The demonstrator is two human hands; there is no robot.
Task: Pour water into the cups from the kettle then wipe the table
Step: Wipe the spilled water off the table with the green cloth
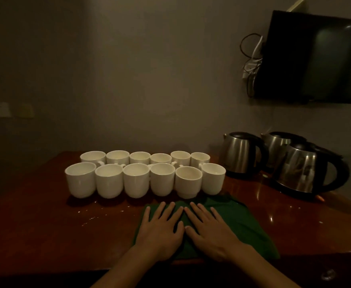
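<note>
Both hands flat on green cloth [239, 223] at 6 o'clock: left hand [161, 229], right hand [211, 229], fingers spread. Twelve white cups [136, 179] at 12; three kettles [301, 169] at 2; droplets on table [45, 225]

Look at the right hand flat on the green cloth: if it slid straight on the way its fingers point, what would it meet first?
Probably the front-row cup, second from the right; depth is uncertain.

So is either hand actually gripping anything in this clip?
No grip. The left hand and right hand lie flat, fingers spread, pressing on top of the green cloth on the table; nothing is lifted or pinched.
</note>
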